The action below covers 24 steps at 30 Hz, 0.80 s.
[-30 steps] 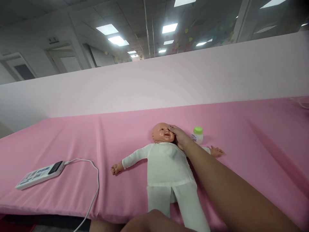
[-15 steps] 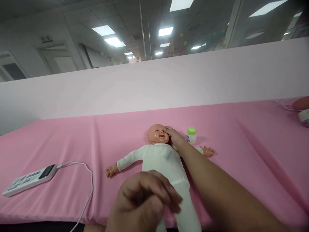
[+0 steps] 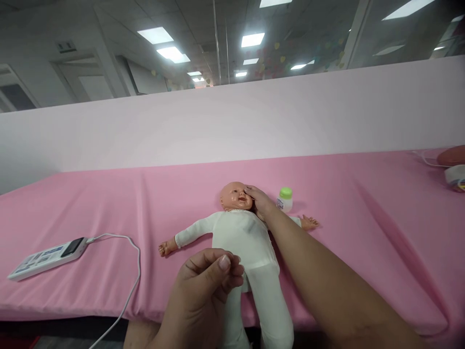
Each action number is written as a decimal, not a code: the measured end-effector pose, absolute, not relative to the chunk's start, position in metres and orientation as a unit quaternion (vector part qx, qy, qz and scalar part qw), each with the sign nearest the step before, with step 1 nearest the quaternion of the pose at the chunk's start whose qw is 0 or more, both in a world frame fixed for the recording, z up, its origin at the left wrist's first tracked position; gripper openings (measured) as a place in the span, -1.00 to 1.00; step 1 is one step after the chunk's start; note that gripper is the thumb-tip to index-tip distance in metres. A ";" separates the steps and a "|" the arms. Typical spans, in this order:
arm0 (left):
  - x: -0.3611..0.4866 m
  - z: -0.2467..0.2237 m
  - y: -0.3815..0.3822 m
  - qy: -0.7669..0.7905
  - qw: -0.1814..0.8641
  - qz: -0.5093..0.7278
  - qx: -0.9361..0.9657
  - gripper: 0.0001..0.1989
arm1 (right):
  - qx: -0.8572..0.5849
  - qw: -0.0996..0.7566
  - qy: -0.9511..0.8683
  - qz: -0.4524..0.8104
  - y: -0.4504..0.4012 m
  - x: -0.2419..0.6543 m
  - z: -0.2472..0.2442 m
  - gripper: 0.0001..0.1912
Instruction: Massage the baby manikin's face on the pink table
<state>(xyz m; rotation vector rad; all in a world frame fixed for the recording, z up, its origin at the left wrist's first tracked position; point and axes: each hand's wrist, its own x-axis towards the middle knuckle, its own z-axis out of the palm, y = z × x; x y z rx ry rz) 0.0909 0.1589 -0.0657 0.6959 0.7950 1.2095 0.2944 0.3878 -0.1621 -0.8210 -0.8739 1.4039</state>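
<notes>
A baby doll [image 3: 241, 237] in a white suit lies on its back on the pink-covered table [image 3: 363, 203], arms spread. My right hand [image 3: 258, 201] rests against the right side of the doll's head, fingers touching its face. My left hand [image 3: 203, 291] hovers close to the camera over the doll's legs, its fingers curled together with nothing visible in them. A small white jar with a green lid [image 3: 285, 199] stands just right of the doll's head, behind my right hand.
A white power strip [image 3: 47, 257] with a white cable [image 3: 127, 286] lies at the table's left front; the cable hangs over the front edge. A pale pink partition [image 3: 232, 121] backs the table. Some objects [image 3: 454, 167] sit at the far right edge.
My left hand rose into view from the bottom edge and now hangs curled over the doll's legs. The right hand stays on the doll's head. The view shifted slightly.
</notes>
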 end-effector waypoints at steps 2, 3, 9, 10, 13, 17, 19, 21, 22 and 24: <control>0.091 -0.066 0.158 0.363 0.688 0.542 0.319 -0.71 | -0.355 0.599 -0.381 0.608 0.388 0.295 -0.162 -0.61; 0.091 -0.067 0.157 0.365 0.685 0.542 0.322 -0.71 | -0.353 0.597 -0.381 0.611 0.388 0.295 -0.162 -0.61; 0.091 -0.070 0.156 0.362 0.669 0.550 0.345 -0.72 | -0.346 0.590 -0.396 0.612 0.384 0.294 -0.160 -0.62; 0.090 -0.070 0.156 0.361 0.667 0.550 0.350 -0.72 | -0.348 0.591 -0.398 0.610 0.384 0.294 -0.161 -0.61; 0.090 -0.070 0.156 0.347 0.663 0.555 0.362 -0.74 | -0.350 0.591 -0.403 0.605 0.383 0.295 -0.161 -0.60; 0.089 -0.072 0.154 0.334 0.661 0.562 0.369 -0.77 | -0.352 0.591 -0.398 0.607 0.382 0.295 -0.158 -0.61; 0.089 -0.074 0.153 0.333 0.658 0.564 0.370 -0.78 | -0.348 0.589 -0.396 0.612 0.380 0.294 -0.156 -0.63; 0.089 -0.075 0.153 0.331 0.654 0.568 0.373 -0.79 | -0.347 0.590 -0.391 0.615 0.378 0.293 -0.153 -0.63; 0.089 -0.076 0.153 0.329 0.653 0.570 0.376 -0.79 | -0.347 0.591 -0.388 0.616 0.377 0.292 -0.152 -0.63; 0.089 -0.076 0.154 0.328 0.648 0.571 0.382 -0.79 | -0.346 0.592 -0.382 0.619 0.376 0.291 -0.151 -0.63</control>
